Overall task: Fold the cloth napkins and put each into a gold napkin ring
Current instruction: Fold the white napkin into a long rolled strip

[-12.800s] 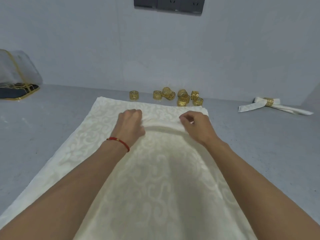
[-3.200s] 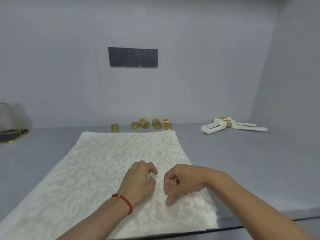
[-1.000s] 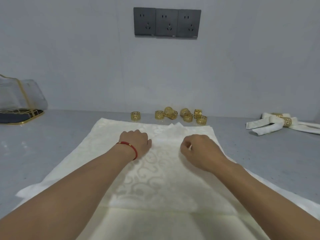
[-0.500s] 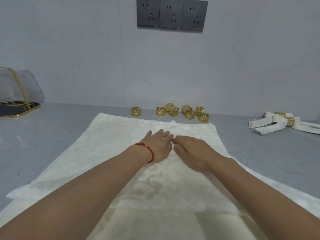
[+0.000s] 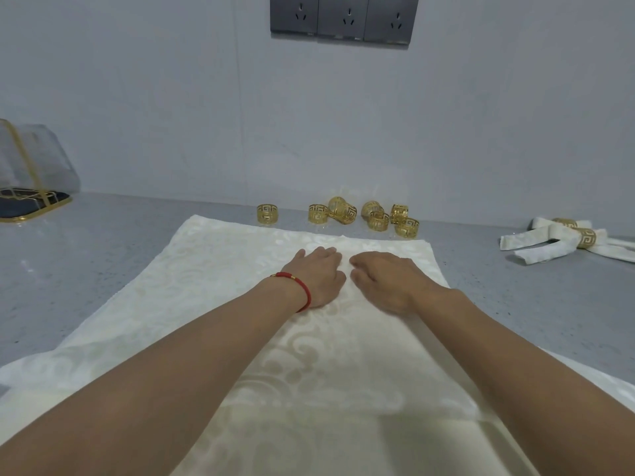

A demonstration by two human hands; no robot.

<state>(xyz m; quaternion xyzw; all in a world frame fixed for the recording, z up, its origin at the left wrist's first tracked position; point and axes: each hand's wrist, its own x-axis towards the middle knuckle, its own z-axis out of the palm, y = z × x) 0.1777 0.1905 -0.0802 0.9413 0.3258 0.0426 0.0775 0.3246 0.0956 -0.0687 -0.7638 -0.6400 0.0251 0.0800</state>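
At the far left edge of the grey bench (image 5: pixel 103 255) sits a clear cover with gold trim (image 5: pixel 31 166) over a dark, gold-rimmed base. Moving right, a large cream cloth napkin (image 5: pixel 213 269) with a damask scroll pattern is spread across the middle of the bench, a folded layer of it lying over the centre and running back toward the camera.

The left hand (image 5: pixel 321 274) lies palm down on that folded layer, fingers extended and close together, gripping nothing — a red cord bracelet (image 5: pixel 299 286) circles its wrist. Just beside it, nearly fingertip to fingertip, the right hand (image 5: pixel 385 280) also lies flat on the cloth, fingers loosely extended and holding nothing.

Beyond the napkin's far edge, near the wall, stand the loose gold napkin rings (image 5: pixel 347 214): one alone to the left, the rest clustered, with one tipped against its neighbour. Above them a dark triple socket panel (image 5: pixel 343 15) is fixed to the wall.

At the far right of the bench lie finished napkins (image 5: pixel 536 243) — folded into narrow strips and threaded through gold rings, crossing one another.
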